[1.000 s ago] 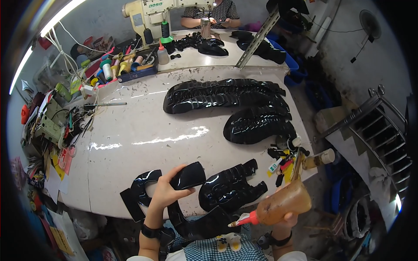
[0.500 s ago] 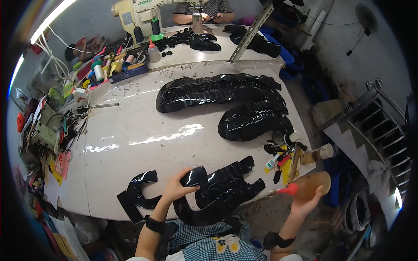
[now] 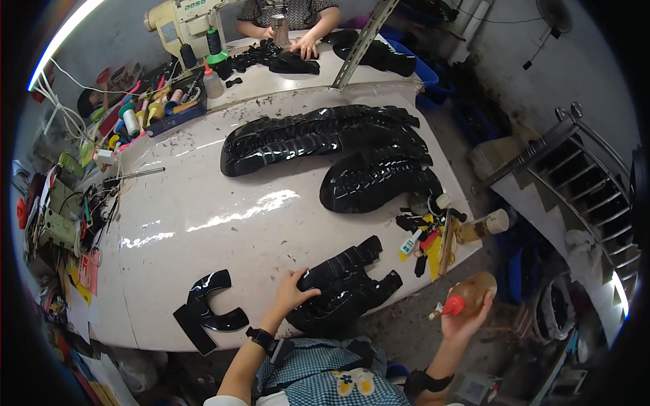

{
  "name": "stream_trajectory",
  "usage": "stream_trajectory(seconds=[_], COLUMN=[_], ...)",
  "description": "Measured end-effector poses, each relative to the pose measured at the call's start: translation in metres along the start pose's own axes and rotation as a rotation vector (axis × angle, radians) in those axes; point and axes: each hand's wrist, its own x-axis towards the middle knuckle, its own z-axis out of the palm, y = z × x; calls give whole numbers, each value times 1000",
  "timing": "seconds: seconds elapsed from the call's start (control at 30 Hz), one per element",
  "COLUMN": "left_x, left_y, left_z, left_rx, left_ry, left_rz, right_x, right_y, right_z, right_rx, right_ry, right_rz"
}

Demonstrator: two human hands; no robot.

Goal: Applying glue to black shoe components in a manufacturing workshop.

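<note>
Left hand (image 3: pixel 291 294) on black pile (image 3: pixel 347 287)
Pile's length slants away rightward from the fingers (image 3: pixel 295 277), grip unclear; right hand (image 3: pixel 466 325), farther right, clasps a bottle (image 3: pixel 477 291).

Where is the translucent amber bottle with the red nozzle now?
In the head view, the translucent amber bottle is at lower right, in the right hand, just off the white tabletop's near edge.

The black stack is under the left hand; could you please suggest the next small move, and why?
Perhaps the left hand should ease off the black stack toward the curved black piece, since that lies apart on the table and the right hand holds the bottle.
</note>
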Motion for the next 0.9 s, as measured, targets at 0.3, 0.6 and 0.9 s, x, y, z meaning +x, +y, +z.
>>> stream_trajectory(seconds=[0.3, 0.6, 0.9], left_x=[-18, -85, -34], left_y=[-55, -121, -73], left_z=[-16, -81, -29], left_rx=[-84, -47, -291], left_ry=[435, 553, -9], left_rz=[39, -176, -127], right_x=[50, 137, 157], right_y=[67, 97, 116], right_z=[-49, -137, -186], right_rx=[436, 520, 760], right_ry=[281, 424, 484], right_rz=[1015, 847, 892])
